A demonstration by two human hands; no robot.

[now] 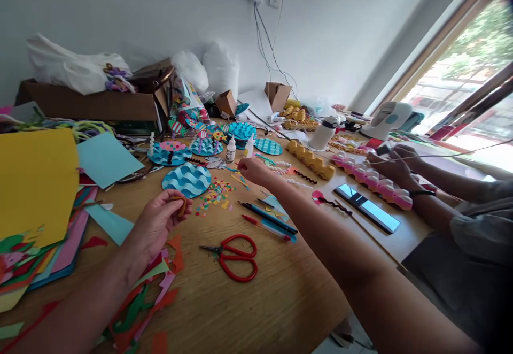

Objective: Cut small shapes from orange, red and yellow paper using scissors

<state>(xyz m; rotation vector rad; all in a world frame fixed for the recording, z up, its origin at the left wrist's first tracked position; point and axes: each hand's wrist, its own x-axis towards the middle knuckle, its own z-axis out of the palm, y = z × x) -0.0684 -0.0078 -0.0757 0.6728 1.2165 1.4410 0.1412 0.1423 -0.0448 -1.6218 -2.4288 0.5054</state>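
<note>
My left hand (158,215) is above the table's left half, its thumb and fingers pinched on a small curled orange-brown strip (183,206); its material is unclear. Farther away, my right hand (253,170) reaches forward with curled fingers, just in front of two small white bottles, one (231,149) dark-capped and the other (249,146) partly hidden by my hand. Whatever those fingers hold, if anything, does not show. Between my hands lie a blue wave-patterned disc (186,179) and a scatter of coloured paper bits (216,196). Red-handled scissors (236,258) rest nearer me.
Pens (268,218) lie beneath my right forearm. Paper scraps (136,306) and coloured sheets (38,183) cover the left side. Decorated blue discs (170,153) stand farther back. At right are a phone (366,208), egg-carton strips (308,160) and another person's hands (395,167).
</note>
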